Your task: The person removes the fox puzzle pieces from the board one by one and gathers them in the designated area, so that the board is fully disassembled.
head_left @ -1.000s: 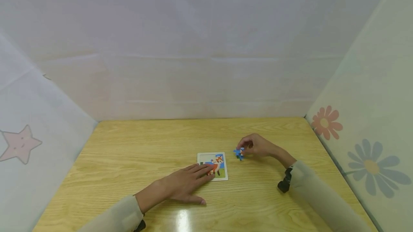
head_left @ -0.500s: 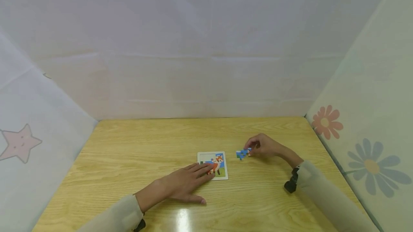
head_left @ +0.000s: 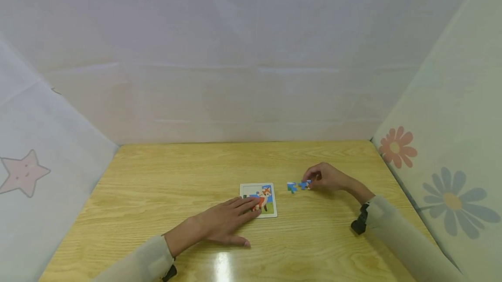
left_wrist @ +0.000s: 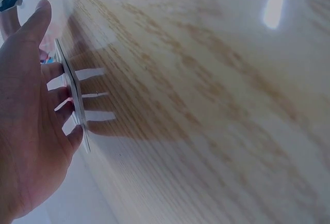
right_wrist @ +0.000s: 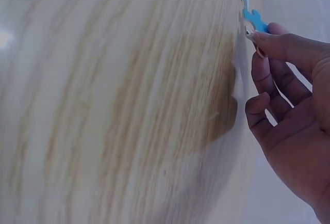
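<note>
My left hand (head_left: pixel 225 223) lies with straight fingers across a white-framed fox jigsaw puzzle (head_left: pixel 268 208), covering its lower left part. The puzzle's upper left shows bare white tray. To the right of the frame, my right hand (head_left: pixel 327 177) pinches a blue puzzle piece (head_left: pixel 303 185) between thumb and fingers, close to the tabletop. In the right wrist view the same blue piece (right_wrist: pixel 255 20) sticks out past the thumb tip. Another puzzle piece (head_left: pixel 291 187), blue with some green, lies on the table just left of the pinched one.
A wooden table (head_left: pixel 176 173) carries everything. Pale cloth walls enclose it at the back and both sides, with a printed star (head_left: pixel 26 172) on the left and flowers (head_left: pixel 397 147) on the right.
My right hand has moved right with the pinched piece, drawing it away from the other piece, so a small gap now shows between them. The left hand has stayed on the puzzle.
</note>
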Demonstrator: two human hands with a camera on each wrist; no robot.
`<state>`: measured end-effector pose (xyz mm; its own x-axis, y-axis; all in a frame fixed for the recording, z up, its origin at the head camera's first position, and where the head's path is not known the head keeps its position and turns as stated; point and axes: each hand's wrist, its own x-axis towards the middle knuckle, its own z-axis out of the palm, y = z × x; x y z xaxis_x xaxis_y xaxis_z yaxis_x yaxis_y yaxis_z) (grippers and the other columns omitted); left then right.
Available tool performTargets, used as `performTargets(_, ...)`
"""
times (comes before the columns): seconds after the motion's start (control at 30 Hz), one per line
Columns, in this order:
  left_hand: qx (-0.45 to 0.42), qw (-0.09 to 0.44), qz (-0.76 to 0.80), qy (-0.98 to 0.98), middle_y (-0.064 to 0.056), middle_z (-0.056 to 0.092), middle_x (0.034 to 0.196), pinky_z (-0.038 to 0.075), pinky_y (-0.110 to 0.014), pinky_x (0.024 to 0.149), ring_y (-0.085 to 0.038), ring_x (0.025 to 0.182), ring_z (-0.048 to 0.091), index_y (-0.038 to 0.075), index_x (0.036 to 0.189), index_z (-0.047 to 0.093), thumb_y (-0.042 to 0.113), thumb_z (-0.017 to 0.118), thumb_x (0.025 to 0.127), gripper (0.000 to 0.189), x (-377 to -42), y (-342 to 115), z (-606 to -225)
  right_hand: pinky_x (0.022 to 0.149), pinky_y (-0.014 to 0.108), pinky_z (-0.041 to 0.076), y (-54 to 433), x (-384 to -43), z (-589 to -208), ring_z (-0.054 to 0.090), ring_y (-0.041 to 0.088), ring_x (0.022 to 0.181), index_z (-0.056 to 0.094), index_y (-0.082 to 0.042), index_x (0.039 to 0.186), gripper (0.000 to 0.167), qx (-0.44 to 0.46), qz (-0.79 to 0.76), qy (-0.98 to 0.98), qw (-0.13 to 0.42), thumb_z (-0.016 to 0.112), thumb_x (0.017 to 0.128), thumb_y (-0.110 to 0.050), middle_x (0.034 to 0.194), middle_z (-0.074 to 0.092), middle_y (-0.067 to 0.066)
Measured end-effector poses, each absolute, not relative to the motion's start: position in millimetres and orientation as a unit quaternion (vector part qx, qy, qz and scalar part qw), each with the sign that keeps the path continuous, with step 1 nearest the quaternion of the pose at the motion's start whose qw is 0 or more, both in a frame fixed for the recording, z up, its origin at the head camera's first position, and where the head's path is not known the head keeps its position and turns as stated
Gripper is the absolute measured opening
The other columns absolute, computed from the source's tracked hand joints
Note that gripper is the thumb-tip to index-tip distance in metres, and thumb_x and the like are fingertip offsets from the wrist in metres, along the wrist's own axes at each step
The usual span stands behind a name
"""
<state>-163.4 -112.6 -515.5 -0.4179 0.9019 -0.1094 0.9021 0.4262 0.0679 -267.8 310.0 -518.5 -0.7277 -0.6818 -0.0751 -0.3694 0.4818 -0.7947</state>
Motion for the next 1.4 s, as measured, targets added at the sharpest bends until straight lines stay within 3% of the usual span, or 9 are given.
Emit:
performTargets(0.43,0.532,0.07,0.006,0.844,-0.01,0.015,0.178,0.029,-0.049,0.129,-0.029,0.162,0.021,0.015,0.169,0.03,0.071,0.042,0.105,0.086,-164.1,-110.5,-517.0,0.078,0.032,0.059,309.2,-267.7,-519.4,0.071,0.024,0.083,0.076,-0.004,0.112,0.019,-0.339,-0.38,0.844,0.166,0.071,0.096,0.005,0.1,0.076,0.008)
performTargets(0.93,0.53,0.071,0.004,0.845,-0.01,0.015,0.178,0.028,-0.049,0.129,-0.03,0.162,0.022,0.015,0.169,0.031,0.071,0.042,0.105,0.086,-162.6,-111.4,-515.8,0.08,0.031,0.058,308.9,-267.2,-523.3,0.07,0.014,0.087,0.075,-0.011,0.114,0.02,-0.318,-0.369,0.859,0.157,0.076,0.096,-0.002,0.105,0.074,0.001)
performTargets(1.4,0.529,0.071,0.002,0.845,-0.01,0.016,0.178,0.028,-0.048,0.129,-0.03,0.162,0.022,0.015,0.169,0.03,0.071,0.041,0.105,0.086,-162.7,-111.9,-515.7,0.077,0.029,0.058,307.6,-264.5,-522.0,0.07,0.015,0.085,0.076,-0.006,0.115,0.02,-0.329,-0.371,0.857,0.144,0.077,0.096,-0.002,0.104,0.076,0.006)
